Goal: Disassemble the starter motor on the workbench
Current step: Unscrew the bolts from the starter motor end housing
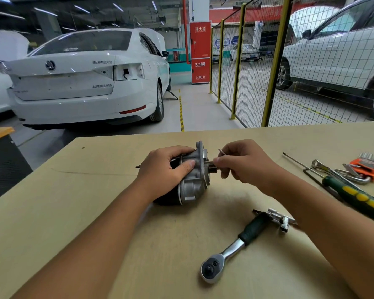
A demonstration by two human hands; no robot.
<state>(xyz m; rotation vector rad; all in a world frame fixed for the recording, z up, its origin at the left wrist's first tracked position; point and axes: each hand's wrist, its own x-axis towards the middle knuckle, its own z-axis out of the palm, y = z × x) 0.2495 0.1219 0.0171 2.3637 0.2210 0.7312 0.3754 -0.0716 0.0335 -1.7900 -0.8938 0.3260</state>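
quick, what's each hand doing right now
Left hand: grips the starter motor, holding it on the workbench.
Right hand: pinches a thin metal tool at the motor's end.

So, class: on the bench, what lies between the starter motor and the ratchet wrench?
In the head view, only bare workbench lies between the starter motor and the ratchet wrench; the right forearm passes beside that stretch, not across it.
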